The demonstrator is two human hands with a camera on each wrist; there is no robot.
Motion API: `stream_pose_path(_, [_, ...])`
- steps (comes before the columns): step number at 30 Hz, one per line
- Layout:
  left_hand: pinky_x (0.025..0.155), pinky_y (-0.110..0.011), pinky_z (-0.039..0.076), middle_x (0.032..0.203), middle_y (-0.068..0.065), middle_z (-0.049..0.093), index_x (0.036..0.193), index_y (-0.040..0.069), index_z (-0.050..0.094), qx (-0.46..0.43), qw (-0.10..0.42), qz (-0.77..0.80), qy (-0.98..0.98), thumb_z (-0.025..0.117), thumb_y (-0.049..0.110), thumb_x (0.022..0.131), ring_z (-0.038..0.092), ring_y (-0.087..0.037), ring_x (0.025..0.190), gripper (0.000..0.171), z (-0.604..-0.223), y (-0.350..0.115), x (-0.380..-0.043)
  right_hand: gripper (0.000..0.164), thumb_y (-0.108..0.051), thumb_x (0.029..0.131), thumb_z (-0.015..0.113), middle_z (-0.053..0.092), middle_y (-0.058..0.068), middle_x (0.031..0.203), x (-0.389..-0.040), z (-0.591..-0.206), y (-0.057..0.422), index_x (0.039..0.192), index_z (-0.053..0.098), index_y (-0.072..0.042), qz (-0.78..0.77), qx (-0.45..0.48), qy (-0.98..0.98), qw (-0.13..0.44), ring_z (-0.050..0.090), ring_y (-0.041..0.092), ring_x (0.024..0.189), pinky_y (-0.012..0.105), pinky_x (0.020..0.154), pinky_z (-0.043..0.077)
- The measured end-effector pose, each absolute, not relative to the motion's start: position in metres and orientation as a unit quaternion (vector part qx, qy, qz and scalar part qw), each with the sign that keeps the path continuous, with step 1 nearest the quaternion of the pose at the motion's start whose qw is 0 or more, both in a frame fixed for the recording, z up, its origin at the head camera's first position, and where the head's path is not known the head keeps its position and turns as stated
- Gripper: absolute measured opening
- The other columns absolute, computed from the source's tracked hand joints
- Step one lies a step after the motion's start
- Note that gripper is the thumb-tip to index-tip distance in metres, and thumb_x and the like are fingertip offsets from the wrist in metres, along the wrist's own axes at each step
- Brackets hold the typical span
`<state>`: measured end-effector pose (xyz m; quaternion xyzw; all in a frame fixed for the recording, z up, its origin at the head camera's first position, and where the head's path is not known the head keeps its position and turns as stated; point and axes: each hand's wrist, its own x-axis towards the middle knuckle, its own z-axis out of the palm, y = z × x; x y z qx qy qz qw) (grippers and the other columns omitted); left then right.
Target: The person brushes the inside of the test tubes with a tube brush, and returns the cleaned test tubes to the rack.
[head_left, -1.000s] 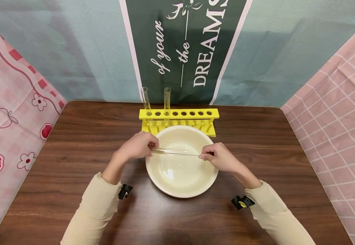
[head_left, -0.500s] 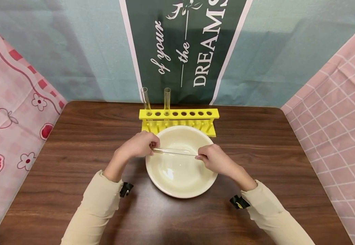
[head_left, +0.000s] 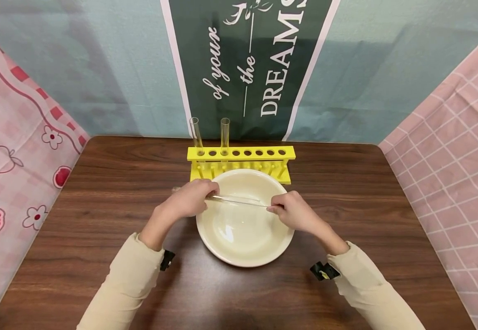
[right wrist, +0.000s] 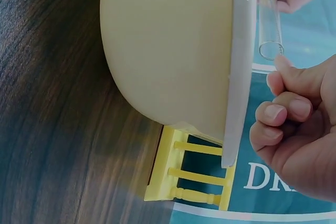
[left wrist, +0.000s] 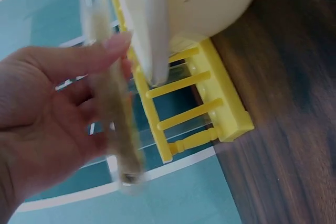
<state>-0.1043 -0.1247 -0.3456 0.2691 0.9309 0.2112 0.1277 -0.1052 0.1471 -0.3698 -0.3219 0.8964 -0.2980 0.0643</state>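
Above the cream basin (head_left: 243, 243), my left hand (head_left: 187, 198) grips a clear glass test tube (right wrist: 269, 24) that lies nearly level, its mouth toward the right. A test tube brush is inside it; its brownish bristles (left wrist: 113, 114) show blurred through the glass in the left wrist view. The thumb and fingers of my right hand (head_left: 292, 211) pinch the brush's thin twisted wire handle (head_left: 249, 203), a little way out from the tube's mouth. The tube's closed end pokes out to the left behind my left hand.
Behind the basin stands a yellow test tube rack (head_left: 264, 153), partly hidden by the basin's rim. Two clear test tubes, one upright (head_left: 225, 133) and one slightly tilted (head_left: 196, 133), stand in its left holes. A wood-grain table (head_left: 367, 197) lies underneath, with fabric walls around.
My right hand has shifted left and then back right with the wire. My left hand has moved slightly right, and the tube's end now shows behind it. Basin and rack have stayed put.
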Motion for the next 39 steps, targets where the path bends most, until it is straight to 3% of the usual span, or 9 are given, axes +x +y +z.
stream_pose_path(3, [0.072,-0.034,0.046,0.088,-0.005,0.060,0.097,0.005,0.064,0.266,0.080,0.189,0.942,0.057,-0.017,0.073,0.056,-0.022,0.084,0.034,-0.347,-0.123,-0.102,0.040,-0.003,0.082,0.064,0.022,-0.009,0.052,-0.106,-0.369,0.148,0.054,0.039,-0.014,-0.311,-0.307,0.896,0.077,0.025,0.006,0.048,0.021,0.049,0.029])
stream_pose_path(7, [0.064,-0.032,0.047,0.082,-0.005,0.059,0.092,0.008,0.067,0.268,0.039,0.162,0.949,0.059,-0.015,0.077,0.057,-0.023,0.079,0.029,-0.350,-0.121,-0.100,0.039,-0.003,0.083,0.064,0.022,-0.009,0.053,-0.106,-0.369,0.148,0.055,0.038,-0.013,-0.309,-0.310,0.895,0.085,0.024,0.005,0.048,0.021,0.049,0.028])
stream_pose_path(12, [0.055,-0.031,0.044,0.077,-0.004,0.057,0.088,0.012,0.069,0.262,0.026,0.140,0.954,0.061,-0.010,0.078,0.056,-0.022,0.074,0.025,-0.353,-0.121,-0.098,0.036,-0.005,0.083,0.064,0.028,-0.008,0.052,-0.104,-0.370,0.145,0.056,0.042,-0.013,-0.258,-0.343,0.899,0.085,0.028,0.005,0.048,0.020,0.048,0.030])
stream_pose_path(17, [0.053,-0.033,0.045,0.076,-0.002,0.058,0.085,0.013,0.070,0.265,0.006,0.118,0.957,0.062,-0.012,0.076,0.057,-0.022,0.071,0.028,-0.354,-0.123,-0.098,0.040,-0.004,0.080,0.067,0.028,-0.008,0.053,-0.100,-0.370,0.141,0.054,0.038,-0.014,-0.197,-0.403,0.893,0.048,0.030,0.006,0.051,0.020,0.050,0.032])
stream_pose_path(29, [0.055,-0.034,0.043,0.071,0.002,0.059,0.074,0.015,0.066,0.276,0.064,0.124,0.951,0.059,-0.014,0.072,0.054,-0.018,0.065,0.030,-0.347,-0.130,-0.107,0.035,0.004,0.075,0.066,0.037,-0.005,0.054,-0.101,-0.369,0.138,0.056,0.043,-0.013,-0.156,-0.470,0.868,-0.026,0.042,0.012,0.053,0.025,0.052,0.036])
stream_pose_path(39, [0.057,-0.027,0.036,0.062,0.004,0.050,0.070,0.012,0.065,0.324,0.097,0.180,0.924,0.055,-0.016,0.067,0.038,-0.012,0.059,0.029,-0.341,-0.138,-0.113,0.035,0.006,0.074,0.064,0.035,-0.004,0.053,-0.103,-0.367,0.141,0.055,0.041,-0.012,-0.136,-0.465,0.872,-0.072,0.045,0.015,0.052,0.027,0.050,0.037])
